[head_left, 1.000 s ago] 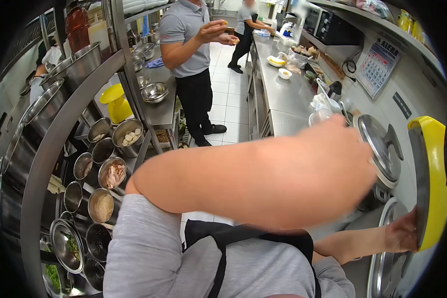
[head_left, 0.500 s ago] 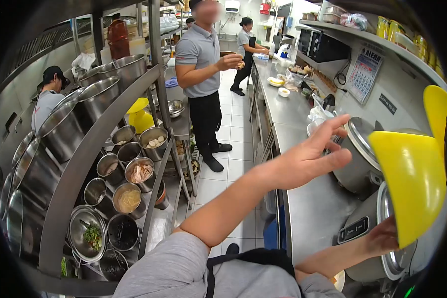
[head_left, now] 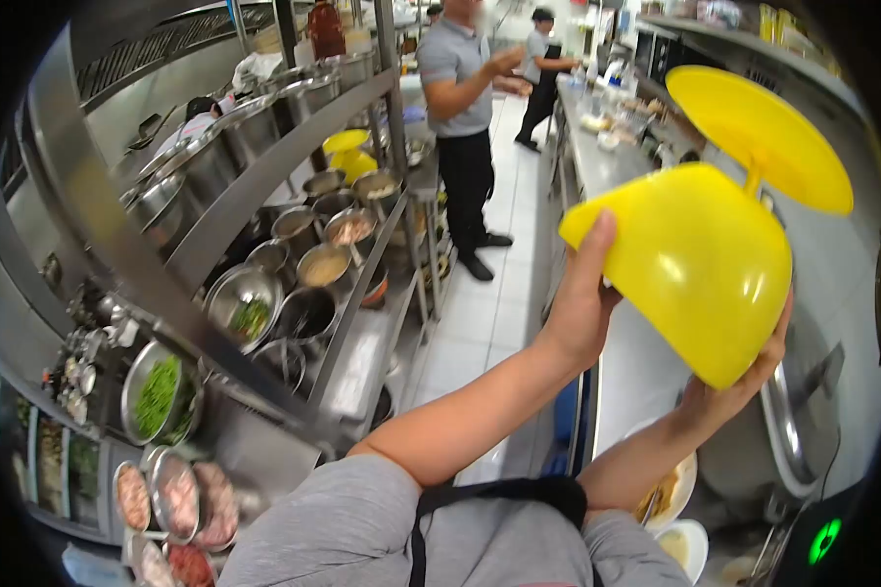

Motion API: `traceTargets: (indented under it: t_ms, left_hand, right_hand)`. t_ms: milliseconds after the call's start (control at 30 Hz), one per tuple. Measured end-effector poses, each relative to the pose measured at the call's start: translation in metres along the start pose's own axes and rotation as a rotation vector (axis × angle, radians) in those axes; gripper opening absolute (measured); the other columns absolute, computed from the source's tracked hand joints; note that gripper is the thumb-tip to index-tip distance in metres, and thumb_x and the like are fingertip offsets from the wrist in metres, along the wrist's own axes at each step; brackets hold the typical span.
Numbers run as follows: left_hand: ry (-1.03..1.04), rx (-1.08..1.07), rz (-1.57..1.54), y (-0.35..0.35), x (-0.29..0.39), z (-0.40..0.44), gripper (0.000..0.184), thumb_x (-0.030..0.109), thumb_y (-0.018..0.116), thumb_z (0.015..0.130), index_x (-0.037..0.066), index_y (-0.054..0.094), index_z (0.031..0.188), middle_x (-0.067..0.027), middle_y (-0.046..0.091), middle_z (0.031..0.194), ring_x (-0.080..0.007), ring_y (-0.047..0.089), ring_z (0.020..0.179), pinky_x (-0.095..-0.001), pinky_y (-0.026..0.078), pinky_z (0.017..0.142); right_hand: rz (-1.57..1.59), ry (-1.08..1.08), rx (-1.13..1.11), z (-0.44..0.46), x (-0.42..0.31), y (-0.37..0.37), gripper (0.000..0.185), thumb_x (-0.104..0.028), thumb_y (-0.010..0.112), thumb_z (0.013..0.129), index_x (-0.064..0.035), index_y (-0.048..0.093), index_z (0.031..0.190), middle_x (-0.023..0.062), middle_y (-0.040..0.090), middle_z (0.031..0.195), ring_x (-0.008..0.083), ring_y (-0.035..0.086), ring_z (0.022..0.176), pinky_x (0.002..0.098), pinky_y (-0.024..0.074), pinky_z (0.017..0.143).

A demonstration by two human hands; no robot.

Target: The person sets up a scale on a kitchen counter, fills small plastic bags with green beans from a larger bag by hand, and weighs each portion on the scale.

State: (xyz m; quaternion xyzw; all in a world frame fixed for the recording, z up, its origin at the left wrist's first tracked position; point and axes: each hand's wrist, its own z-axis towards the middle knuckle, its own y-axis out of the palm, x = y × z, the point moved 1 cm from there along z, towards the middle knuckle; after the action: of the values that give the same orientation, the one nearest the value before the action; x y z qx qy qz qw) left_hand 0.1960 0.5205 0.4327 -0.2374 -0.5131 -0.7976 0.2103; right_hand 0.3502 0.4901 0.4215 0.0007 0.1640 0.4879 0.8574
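"Yellow plastic kitchen scale (head_left: 695, 264), round matching dish (head_left: 754, 137) at its upper end, tilted in mid-air above the long stainless-steel table (head_left: 622, 401)!"
"And the hands on it?"
"Bare left hand (head_left: 584, 305) pinches one edge, thumb laid over the shiny yellow; bare right hand (head_left: 751, 380) curls around the lower corner!"
"Around that scale?"
"Round white bowls (head_left: 697, 548) sit below it; left of it stands a grey metal rack (head_left: 284, 174) with cylindrical steel pots (head_left: 308, 243)!"

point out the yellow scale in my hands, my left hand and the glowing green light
Yellow scale (head_left: 690, 274), head view: middle of its body
Left hand (head_left: 581, 308), head view: below the thumb
Green light (head_left: 825, 541), head view: its lit middle
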Motion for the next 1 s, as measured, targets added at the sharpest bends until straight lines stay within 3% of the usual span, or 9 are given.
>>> traceTargets:
  t_ms: [67, 133, 233, 400, 500, 733, 833, 867, 1000]
  left_hand:
    - [0.089, 0.056, -0.004, 0.018, 0.009, -0.031, 0.053, 0.050, 0.039, 0.091, 0.007, 0.047, 0.122, -0.0048, 0.054, 0.117, -0.0152, 0.050, 0.109, -0.0312, 0.036, 0.094]
    - [0.216, 0.062, 0.061, 0.035, 0.029, -0.060, 0.051, 0.049, 0.039, 0.090, 0.006, 0.050, 0.115, -0.0056, 0.057, 0.108, -0.0149, 0.053, 0.103, -0.0299, 0.039, 0.090]
    - [0.284, 0.068, 0.120, 0.054, 0.047, -0.097, 0.052, 0.050, 0.039, 0.089, 0.005, 0.051, 0.113, -0.0056, 0.058, 0.105, -0.0143, 0.054, 0.100, -0.0300, 0.041, 0.088]
    - [0.258, 0.160, 0.049, 0.076, 0.047, -0.168, 0.049, 0.048, 0.041, 0.089, 0.005, 0.052, 0.108, -0.0052, 0.058, 0.103, -0.0135, 0.054, 0.099, -0.0286, 0.039, 0.089]
    - [0.228, 0.035, -0.049, 0.076, 0.047, -0.211, 0.060, 0.038, 0.051, 0.088, 0.006, 0.022, 0.129, -0.0095, 0.037, 0.115, -0.0150, 0.037, 0.109, -0.0285, 0.030, 0.095]
    - [0.432, 0.032, -0.145, 0.105, 0.075, -0.314, 0.063, 0.029, 0.059, 0.086, 0.006, 0.018, 0.128, -0.0126, 0.034, 0.117, -0.0166, 0.040, 0.105, -0.0291, 0.038, 0.086]
    - [0.586, 0.091, 0.085, 0.121, 0.086, -0.350, 0.069, 0.036, 0.062, 0.080, 0.003, 0.023, 0.125, -0.0172, 0.029, 0.119, -0.0276, 0.033, 0.111, -0.0371, 0.028, 0.096]
    - [0.637, 0.117, 0.153, 0.126, 0.090, -0.365, 0.071, 0.038, 0.063, 0.078, 0.003, 0.023, 0.125, -0.0191, 0.028, 0.121, -0.0315, 0.030, 0.115, -0.0402, 0.025, 0.098]
    - [0.917, 0.364, 0.526, 0.149, 0.074, -0.411, 0.084, 0.038, 0.065, 0.071, 0.001, 0.017, 0.130, -0.0265, 0.014, 0.134, -0.0450, 0.013, 0.128, -0.0505, 0.014, 0.105]
  right_hand:
    - [0.045, 0.014, -0.061, -0.009, -0.023, -0.012, 0.035, -0.035, 0.064, 0.079, -0.0079, 0.049, 0.094, 0.0200, 0.039, 0.134, 0.0278, 0.042, 0.123, 0.0393, 0.0284, 0.106]
    - [0.109, 0.152, 0.040, -0.014, -0.050, -0.015, 0.058, -0.049, 0.064, 0.075, -0.0046, 0.048, 0.109, 0.0192, 0.038, 0.134, 0.0278, 0.041, 0.123, 0.0399, 0.0272, 0.106]
    - [0.398, -0.206, -0.220, -0.010, -0.088, -0.023, 0.080, -0.059, 0.051, 0.082, -0.0002, 0.033, 0.133, 0.0132, 0.036, 0.134, 0.0248, 0.043, 0.120, 0.0360, 0.0376, 0.098]
    - [0.185, 0.299, -0.074, -0.031, -0.168, -0.069, 0.110, -0.078, 0.055, 0.062, 0.0027, 0.032, 0.133, 0.0148, 0.035, 0.135, 0.0239, 0.040, 0.122, 0.0357, 0.0315, 0.102]
    - [0.138, 0.384, -0.110, -0.045, -0.210, -0.099, 0.105, -0.074, 0.057, 0.066, 0.0033, 0.031, 0.133, 0.0144, 0.034, 0.135, 0.0237, 0.039, 0.122, 0.0357, 0.0299, 0.103]
    - [0.301, 0.515, -0.009, -0.071, -0.299, -0.160, 0.080, -0.054, 0.060, 0.077, -0.0012, 0.036, 0.132, 0.0112, 0.044, 0.130, 0.0256, 0.042, 0.121, 0.0403, 0.0301, 0.103]
    - [0.443, 0.609, 0.021, -0.073, -0.352, -0.156, 0.072, -0.046, 0.061, 0.077, -0.0026, 0.041, 0.130, 0.0117, 0.044, 0.132, 0.0283, 0.039, 0.125, 0.0492, 0.0261, 0.106]
    - [0.506, 0.571, 0.032, -0.077, -0.370, -0.148, 0.069, -0.046, 0.061, 0.078, -0.0069, 0.040, 0.131, 0.0113, 0.043, 0.131, 0.0285, 0.042, 0.120, 0.0443, 0.0312, 0.101]
    - [0.657, 0.587, 0.044, -0.086, -0.385, -0.177, 0.078, -0.048, 0.068, 0.071, -0.0008, 0.042, 0.128, 0.0122, 0.043, 0.133, 0.0288, 0.036, 0.126, 0.0563, 0.0216, 0.105]
